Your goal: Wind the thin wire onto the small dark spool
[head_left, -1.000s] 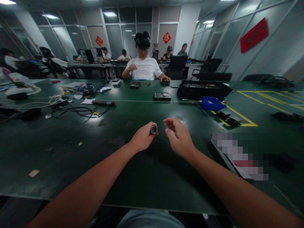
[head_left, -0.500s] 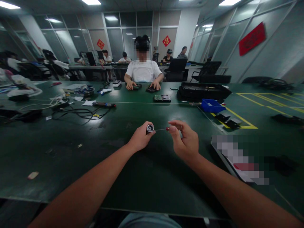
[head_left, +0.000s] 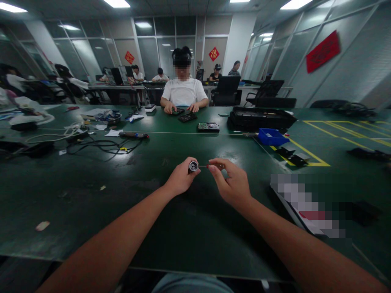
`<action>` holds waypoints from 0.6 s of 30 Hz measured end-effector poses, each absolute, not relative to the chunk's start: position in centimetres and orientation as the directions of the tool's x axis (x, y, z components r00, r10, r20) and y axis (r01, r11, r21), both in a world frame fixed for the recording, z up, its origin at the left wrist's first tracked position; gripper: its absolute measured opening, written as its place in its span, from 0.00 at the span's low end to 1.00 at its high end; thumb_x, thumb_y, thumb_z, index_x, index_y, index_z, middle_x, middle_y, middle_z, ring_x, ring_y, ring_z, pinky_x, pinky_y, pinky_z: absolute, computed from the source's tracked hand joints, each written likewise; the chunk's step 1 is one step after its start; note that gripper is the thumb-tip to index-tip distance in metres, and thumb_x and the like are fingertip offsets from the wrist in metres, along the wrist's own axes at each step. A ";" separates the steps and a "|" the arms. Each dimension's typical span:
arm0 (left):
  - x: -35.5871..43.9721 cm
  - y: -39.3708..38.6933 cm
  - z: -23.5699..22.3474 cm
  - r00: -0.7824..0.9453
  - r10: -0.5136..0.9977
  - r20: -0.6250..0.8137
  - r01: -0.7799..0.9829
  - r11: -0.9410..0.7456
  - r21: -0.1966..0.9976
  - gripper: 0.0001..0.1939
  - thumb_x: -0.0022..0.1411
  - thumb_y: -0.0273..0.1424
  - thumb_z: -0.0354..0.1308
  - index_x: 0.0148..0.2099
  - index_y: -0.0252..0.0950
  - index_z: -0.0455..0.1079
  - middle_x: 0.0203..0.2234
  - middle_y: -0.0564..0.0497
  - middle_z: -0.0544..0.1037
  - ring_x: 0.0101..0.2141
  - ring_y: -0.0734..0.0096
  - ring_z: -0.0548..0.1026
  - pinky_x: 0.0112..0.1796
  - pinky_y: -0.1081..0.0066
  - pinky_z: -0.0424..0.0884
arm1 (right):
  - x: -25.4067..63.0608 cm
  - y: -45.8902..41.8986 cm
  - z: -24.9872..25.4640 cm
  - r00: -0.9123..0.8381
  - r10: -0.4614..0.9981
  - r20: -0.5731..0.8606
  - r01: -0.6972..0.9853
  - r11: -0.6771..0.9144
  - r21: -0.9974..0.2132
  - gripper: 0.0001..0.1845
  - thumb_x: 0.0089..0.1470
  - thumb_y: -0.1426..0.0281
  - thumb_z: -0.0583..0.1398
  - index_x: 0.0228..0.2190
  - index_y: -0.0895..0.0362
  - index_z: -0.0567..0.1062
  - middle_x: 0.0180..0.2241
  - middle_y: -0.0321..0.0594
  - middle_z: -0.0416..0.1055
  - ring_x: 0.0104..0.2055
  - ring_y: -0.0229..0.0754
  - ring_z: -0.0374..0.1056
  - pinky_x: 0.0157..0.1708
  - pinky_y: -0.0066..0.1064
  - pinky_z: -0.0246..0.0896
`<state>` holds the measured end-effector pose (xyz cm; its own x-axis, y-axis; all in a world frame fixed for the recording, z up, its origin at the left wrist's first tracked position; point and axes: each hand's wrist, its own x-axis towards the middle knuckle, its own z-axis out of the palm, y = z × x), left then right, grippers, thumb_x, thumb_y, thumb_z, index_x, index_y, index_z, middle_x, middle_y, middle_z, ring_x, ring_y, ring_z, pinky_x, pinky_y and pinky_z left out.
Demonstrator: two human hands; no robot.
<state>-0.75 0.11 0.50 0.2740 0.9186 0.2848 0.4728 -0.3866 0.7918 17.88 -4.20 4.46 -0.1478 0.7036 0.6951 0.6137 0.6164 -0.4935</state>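
My left hand (head_left: 181, 177) is closed around a small dark cylinder (head_left: 193, 166) with a silver rim, its round open end turned toward me. In my right hand (head_left: 232, 179) is a screwdriver (head_left: 208, 166) with a reddish handle, pinched between thumb and fingers. Its thin shaft points left and meets the right side of the cylinder; whether the tip sits in a screw is too small to tell. Both hands are above the green table (head_left: 183, 228). Most of the screwdriver's handle is hidden by my fingers.
Across the table a person (head_left: 184, 91) in a white shirt handles dark parts. A hard drive (head_left: 208, 127), a black case (head_left: 261, 118) and a blue bin (head_left: 271, 137) lie ahead. Cables (head_left: 100, 147) and a pen-like tool (head_left: 133, 134) are left; a pixelated flat item (head_left: 305, 207) is right.
My right hand has shifted left, bringing the screwdriver closer to the cylinder. My left hand stays nearly in place. The person opposite has moved a hand off a dark part.
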 end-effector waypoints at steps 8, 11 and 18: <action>-0.8 0.0 0.6 0.274 0.922 0.272 0.473 -0.376 0.797 0.10 0.64 0.34 0.55 0.46 0.40 0.63 0.32 0.55 0.72 0.28 0.74 0.70 0.32 0.73 0.66 | 17.8 -4.2 4.7 -0.108 0.730 0.675 0.636 0.572 -0.517 0.12 0.62 0.62 0.57 0.41 0.55 0.77 0.33 0.41 0.78 0.33 0.43 0.73 0.35 0.34 0.67; -0.8 0.0 0.7 0.283 0.916 0.284 0.484 -0.392 0.783 0.10 0.64 0.35 0.55 0.46 0.39 0.64 0.33 0.55 0.72 0.30 0.74 0.70 0.33 0.73 0.65 | 17.9 -4.2 4.7 -0.118 0.723 0.681 0.646 0.577 -0.500 0.12 0.60 0.60 0.60 0.38 0.55 0.78 0.31 0.40 0.78 0.31 0.42 0.73 0.33 0.33 0.66; -0.9 0.1 0.7 0.296 0.902 0.315 0.508 -0.428 0.747 0.10 0.63 0.35 0.55 0.46 0.38 0.64 0.35 0.53 0.73 0.35 0.71 0.70 0.36 0.71 0.63 | 18.1 -4.0 4.5 -0.128 0.709 0.693 0.685 0.569 -0.456 0.19 0.53 0.53 0.65 0.24 0.56 0.76 0.21 0.34 0.71 0.22 0.36 0.66 0.25 0.29 0.57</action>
